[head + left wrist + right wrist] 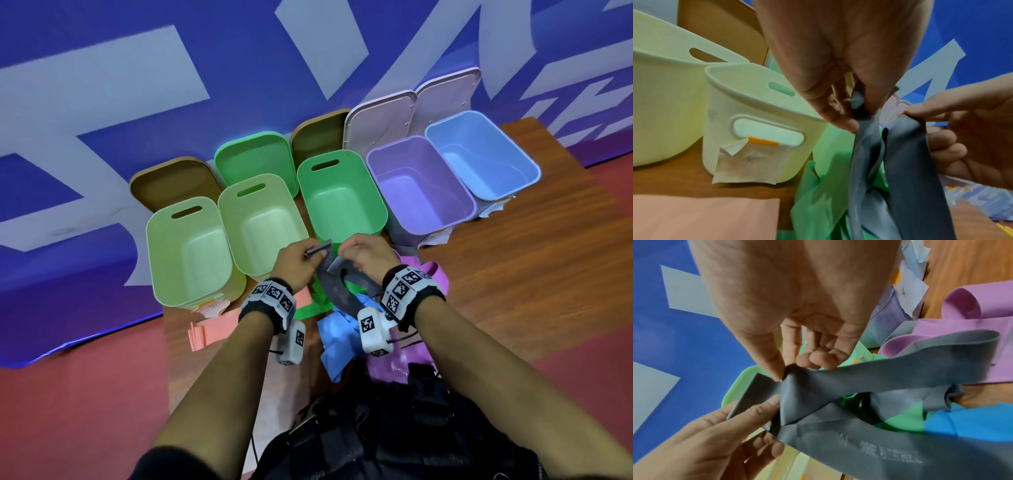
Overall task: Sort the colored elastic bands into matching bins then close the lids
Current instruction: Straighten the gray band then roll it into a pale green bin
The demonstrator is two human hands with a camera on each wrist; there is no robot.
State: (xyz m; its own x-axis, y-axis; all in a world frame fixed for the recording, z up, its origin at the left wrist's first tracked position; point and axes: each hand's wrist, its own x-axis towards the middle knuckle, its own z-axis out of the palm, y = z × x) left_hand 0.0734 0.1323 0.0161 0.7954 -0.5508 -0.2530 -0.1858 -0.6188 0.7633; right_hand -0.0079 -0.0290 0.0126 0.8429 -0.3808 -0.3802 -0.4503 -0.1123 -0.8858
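Over the pile in front of the bins: both hands pinch one grey band.
L hand (297, 261) & R hand (368, 255) each hold the grey band (337, 291) w/ curled fingers, above green (310, 310), blue (334, 337), pink (214, 327) & purple bands (435, 275) on the table (534, 274); five open bins behind, the green bin (342, 195) closest.

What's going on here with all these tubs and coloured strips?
A person is sorting stretchy bands by colour. Both hands, the left hand and the right hand, pinch a grey band and hold it up above a pile of green, blue, pink and purple bands on the wooden table. Five open bins stand in a row behind, all looking empty, with their lids propped behind them. None of the bins looks grey.
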